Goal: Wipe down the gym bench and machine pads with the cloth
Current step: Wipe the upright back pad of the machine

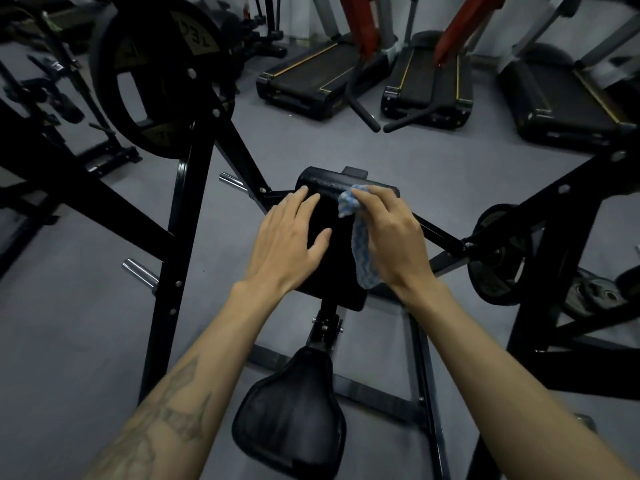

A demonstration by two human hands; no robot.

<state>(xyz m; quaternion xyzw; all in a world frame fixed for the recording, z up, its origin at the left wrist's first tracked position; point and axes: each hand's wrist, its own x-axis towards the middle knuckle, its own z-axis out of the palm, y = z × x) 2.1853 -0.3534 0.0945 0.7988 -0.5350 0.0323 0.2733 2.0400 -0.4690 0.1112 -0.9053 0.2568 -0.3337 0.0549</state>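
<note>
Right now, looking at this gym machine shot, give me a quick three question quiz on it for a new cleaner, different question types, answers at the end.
1. True or false: the left hand holds the cloth.
2. Which pad do both hands touch? A) the seat pad B) the chest pad C) neither.
3. Fill in: the weight plate at upper left hangs on the machine's black ____.

Key
1. False; the right hand grips the blue and white cloth, while the left rests flat.
2. B.
3. Frame.
</note>
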